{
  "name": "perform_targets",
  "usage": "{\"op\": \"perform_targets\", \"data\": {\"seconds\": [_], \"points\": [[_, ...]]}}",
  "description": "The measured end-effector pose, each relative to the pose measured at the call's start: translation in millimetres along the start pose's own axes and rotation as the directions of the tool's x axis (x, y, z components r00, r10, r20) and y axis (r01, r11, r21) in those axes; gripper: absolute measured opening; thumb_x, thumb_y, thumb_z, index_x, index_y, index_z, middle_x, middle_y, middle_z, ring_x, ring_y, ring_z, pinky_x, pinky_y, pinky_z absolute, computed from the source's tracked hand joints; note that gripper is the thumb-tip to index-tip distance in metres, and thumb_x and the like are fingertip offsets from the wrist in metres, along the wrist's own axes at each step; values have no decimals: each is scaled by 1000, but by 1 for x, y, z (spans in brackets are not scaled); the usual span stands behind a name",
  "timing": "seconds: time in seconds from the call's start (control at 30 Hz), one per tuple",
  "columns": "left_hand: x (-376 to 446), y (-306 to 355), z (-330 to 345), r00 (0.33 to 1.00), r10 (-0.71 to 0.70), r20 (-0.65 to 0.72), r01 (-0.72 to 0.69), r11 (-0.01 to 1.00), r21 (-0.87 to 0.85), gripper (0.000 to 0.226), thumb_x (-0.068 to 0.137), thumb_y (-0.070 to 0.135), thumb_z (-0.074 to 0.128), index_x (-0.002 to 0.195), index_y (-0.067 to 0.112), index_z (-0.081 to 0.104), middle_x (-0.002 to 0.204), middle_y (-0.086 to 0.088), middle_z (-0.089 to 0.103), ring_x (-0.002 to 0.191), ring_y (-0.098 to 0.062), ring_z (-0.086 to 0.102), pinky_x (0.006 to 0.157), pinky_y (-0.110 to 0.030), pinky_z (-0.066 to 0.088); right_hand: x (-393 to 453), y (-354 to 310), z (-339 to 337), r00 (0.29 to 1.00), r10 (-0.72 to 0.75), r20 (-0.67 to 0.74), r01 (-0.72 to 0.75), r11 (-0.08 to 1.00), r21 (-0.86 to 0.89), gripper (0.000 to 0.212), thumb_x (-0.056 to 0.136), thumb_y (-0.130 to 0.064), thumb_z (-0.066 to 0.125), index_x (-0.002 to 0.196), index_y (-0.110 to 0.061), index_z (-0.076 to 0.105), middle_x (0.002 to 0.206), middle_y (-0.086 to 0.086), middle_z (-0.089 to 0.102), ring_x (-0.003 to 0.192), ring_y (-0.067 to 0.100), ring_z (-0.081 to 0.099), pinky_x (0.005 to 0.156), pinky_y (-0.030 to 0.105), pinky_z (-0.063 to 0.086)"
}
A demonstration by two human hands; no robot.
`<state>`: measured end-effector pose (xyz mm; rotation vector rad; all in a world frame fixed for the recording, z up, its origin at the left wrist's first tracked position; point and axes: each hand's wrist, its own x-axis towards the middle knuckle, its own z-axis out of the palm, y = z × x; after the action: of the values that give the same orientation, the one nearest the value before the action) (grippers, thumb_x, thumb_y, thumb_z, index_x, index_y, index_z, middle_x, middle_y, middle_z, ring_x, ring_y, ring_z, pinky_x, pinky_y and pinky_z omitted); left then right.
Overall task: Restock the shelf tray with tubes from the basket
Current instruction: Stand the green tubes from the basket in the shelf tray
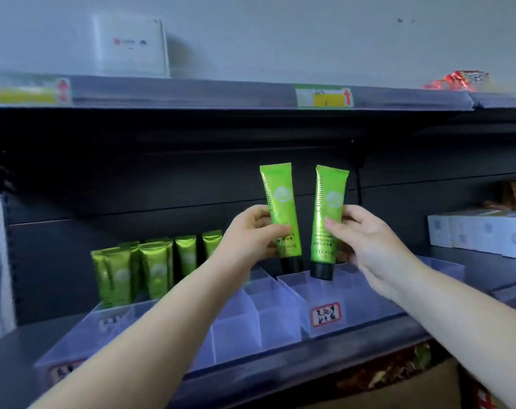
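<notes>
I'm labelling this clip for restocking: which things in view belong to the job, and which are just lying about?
Job: left hand holding a green tube; right hand holding another green tube; clear divided tray; stocked tubes.

Lying about: white boxes; white sign; red packet; price tags.

This is a shop aisle. Dark metal shelving (250, 160) carries price labels (324, 98) on the shelf edge above the hands. Just below the held tubes sit clear divided display trays (280, 302) with a price tag (325, 314); left of them, identical green tubes (156, 270) stand in rows. White boxed goods (484, 231) sit to the right.
</notes>
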<state>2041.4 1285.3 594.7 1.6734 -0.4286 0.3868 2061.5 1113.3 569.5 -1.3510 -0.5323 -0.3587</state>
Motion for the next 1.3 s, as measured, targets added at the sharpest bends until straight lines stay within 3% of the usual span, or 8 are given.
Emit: {"op": "perform_targets", "data": {"seconds": [0.2,0.27,0.43,0.6,0.83,0.93,1.1,1.3], "points": [[7,6,-79,988,50,-146,-20,979,202,33,83,6,64,114,14,57,105,-13,68,84,-18,65,76,-37,56,24,9,70,992,7,128,-6,1000,-9,14,89,-18,60,103,-23,60,96,-6,72,91,10,63,82,34,45],[11,2,-101,982,58,-178,-16,973,228,28,83,7,64,109,16,58,104,-11,68,80,-16,66,68,-31,57,32,14,92,987,-3,160,7,1000,-23,14,89,-18,61,102,-24,61,96,-7,72,89,8,63,74,28,45],[26,-5,-142,970,78,-232,4,942,334,9,85,14,64,91,16,57,85,-5,63,70,-17,62,73,-38,56,51,28,135,986,12,167,-11,1000,-4,14,88,-16,63,100,-22,60,89,-9,70,84,8,62,68,24,43],[40,-11,-160,959,132,-252,-15,908,418,14,87,20,64,98,13,60,81,-1,66,66,-10,62,48,-16,49,67,44,155,982,48,183,-46,999,-18,19,87,-15,63,105,-18,58,92,-7,70,85,9,61,62,23,38],[55,-18,-171,963,120,-243,40,824,566,27,79,15,72,104,11,62,99,-10,70,91,-24,68,87,-40,54,84,59,161,978,58,200,-58,998,-7,14,87,-11,63,91,-22,56,89,-5,68,80,8,60,59,21,36],[62,-13,-174,961,120,-251,65,781,621,32,74,11,76,102,8,62,99,-13,69,90,-28,67,84,-44,55,91,66,167,974,53,220,-45,998,-43,16,86,-9,64,86,-23,56,88,-4,66,80,10,60,61,20,40],[74,-10,-178,966,67,-250,88,821,563,38,70,0,77,104,3,62,98,-15,70,87,-29,69,77,-44,58,99,77,178,964,60,259,-58,998,-13,18,85,-6,64,89,-22,56,90,-2,67,77,7,60,61,22,40],[79,-25,-184,976,46,-212,88,808,582,18,75,5,75,92,5,67,88,-10,70,79,-21,68,76,-34,59,98,96,179,954,67,292,-59,998,-38,14,86,-10,64,86,-22,58,88,-5,69,77,7,61,56,14,40]]}}
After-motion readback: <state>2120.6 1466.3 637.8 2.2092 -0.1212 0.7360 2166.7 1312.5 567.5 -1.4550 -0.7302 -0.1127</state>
